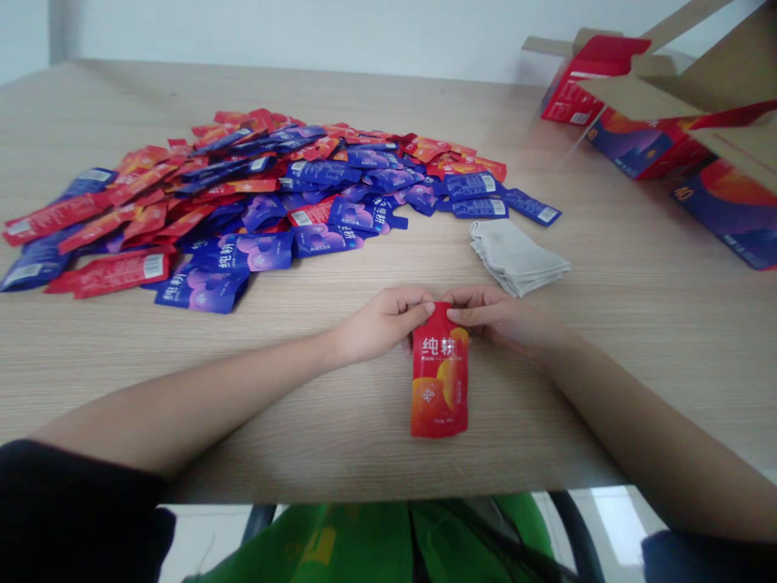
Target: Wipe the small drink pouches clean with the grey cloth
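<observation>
The left hand (384, 325) and right hand (498, 316) grip the top edge of one red pouch (440, 376) between fingers and thumbs, forearms angled inward, at 12 o'clock on the counter (583, 389). A large mixed heap of red and blue pouches (243, 194) lies unsorted at 11 o'clock; a folded cloth (515, 257) and an open cardboard box (643, 97) sit toward 1 o'clock
</observation>
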A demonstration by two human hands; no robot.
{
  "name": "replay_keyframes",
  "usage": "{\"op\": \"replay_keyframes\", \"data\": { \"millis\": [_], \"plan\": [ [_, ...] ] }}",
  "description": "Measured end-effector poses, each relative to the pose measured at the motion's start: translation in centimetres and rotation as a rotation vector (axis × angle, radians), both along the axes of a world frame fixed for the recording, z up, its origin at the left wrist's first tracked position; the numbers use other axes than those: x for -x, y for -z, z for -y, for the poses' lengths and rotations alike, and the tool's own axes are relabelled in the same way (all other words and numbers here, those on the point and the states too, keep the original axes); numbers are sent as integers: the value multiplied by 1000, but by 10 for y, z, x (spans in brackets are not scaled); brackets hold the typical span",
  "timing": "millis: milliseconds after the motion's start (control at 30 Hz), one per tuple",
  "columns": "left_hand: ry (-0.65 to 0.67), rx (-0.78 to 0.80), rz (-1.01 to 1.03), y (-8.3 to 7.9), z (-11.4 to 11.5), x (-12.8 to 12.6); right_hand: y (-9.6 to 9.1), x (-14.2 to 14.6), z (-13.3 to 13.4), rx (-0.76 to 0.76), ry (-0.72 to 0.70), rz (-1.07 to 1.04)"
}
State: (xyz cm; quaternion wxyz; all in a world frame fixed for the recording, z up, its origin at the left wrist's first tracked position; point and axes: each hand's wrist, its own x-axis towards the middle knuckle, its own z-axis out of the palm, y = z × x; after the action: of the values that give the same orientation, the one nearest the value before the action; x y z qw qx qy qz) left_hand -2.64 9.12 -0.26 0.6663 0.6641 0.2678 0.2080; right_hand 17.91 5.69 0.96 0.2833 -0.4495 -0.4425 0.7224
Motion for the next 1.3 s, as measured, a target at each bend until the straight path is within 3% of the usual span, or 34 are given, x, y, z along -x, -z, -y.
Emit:
{"op": "replay_keyframes", "data": {
  "millis": [267,500,633,1000,1300],
  "plan": [
    [-4,-53,-4,0,-1,0,0,-3,0,15,-87,-2],
    [-54,-24,18,1,-4,0,3,2,1,0,25,11],
    [-94,16,24,0,-5,0,3,5,2,-83,28,118],
    [0,-138,-24,3,-7,1,-4,19,6,-276,47,337],
    [5,-69,5,2,-5,-1,-4,19,8,-276,63,322]
  ]
}}
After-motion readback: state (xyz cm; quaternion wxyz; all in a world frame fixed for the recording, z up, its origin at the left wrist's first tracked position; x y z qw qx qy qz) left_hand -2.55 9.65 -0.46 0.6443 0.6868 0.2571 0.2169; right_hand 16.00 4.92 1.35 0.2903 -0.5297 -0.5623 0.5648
